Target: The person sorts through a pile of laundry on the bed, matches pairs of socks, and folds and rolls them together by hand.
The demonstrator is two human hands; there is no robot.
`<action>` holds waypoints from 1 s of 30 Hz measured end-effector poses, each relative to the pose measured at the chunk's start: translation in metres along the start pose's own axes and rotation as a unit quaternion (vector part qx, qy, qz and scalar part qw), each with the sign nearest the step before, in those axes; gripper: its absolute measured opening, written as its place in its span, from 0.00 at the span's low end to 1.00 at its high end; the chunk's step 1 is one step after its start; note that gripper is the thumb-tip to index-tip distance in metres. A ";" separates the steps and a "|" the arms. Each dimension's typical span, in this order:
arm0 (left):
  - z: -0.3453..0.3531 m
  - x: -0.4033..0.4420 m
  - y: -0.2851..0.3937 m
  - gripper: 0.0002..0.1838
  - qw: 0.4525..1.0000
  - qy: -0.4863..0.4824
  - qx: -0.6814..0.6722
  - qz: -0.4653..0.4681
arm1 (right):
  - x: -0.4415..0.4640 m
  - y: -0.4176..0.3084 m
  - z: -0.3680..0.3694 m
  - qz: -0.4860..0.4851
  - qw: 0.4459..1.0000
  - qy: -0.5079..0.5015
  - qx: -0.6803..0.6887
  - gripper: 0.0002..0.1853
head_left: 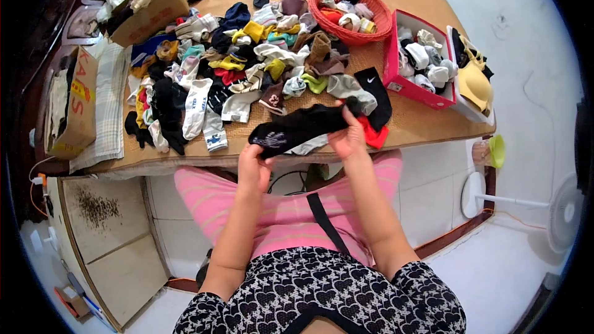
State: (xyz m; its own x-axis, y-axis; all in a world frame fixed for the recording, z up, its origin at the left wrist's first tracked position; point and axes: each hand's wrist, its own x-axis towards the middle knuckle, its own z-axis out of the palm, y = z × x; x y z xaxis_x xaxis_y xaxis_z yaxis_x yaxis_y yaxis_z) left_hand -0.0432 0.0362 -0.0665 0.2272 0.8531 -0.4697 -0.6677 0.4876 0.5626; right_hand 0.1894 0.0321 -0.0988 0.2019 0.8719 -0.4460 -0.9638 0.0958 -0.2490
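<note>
A black sock (300, 128) with a pale print is stretched sideways between my two hands, above the front edge of the mat. My left hand (255, 167) is closed on its printed end. My right hand (348, 136) pinches the other end, beside a grey sock (354, 91) and a red piece of cloth (373, 133). Behind the held sock spreads a wide pile of mixed socks (232, 65). A flat black sock with a white logo (374, 94) lies to the right of my hands.
A red basket (365, 36) and a pink box (418, 96), both holding socks, stand at the back right. Beside them lies a yellow bra (475, 86). Cardboard boxes (151, 18) stand on the left. A white fan (563, 210) is at the far right.
</note>
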 end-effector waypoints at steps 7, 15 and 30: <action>-0.018 0.009 0.007 0.11 0.993 0.086 0.058 0.051 | -0.014 -0.024 -0.014 -0.127 0.968 0.097 -0.194 0.12; -0.032 0.020 0.005 0.12 0.929 0.113 0.328 0.132 | -0.008 -0.022 -0.024 -0.219 0.833 0.072 -0.503 0.14; 0.027 0.131 0.036 0.34 0.384 -0.031 0.820 0.423 | 0.009 0.001 -0.051 -0.354 0.653 0.013 -0.669 0.06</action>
State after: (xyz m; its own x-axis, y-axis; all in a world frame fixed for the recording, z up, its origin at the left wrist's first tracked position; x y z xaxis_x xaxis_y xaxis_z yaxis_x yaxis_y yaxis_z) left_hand -0.0187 0.1701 -0.0896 0.4720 0.8130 0.3410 0.8120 -0.5515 0.1908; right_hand 0.1988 0.0156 -0.1469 0.5343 0.8262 0.1785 0.3843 -0.0494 -0.9219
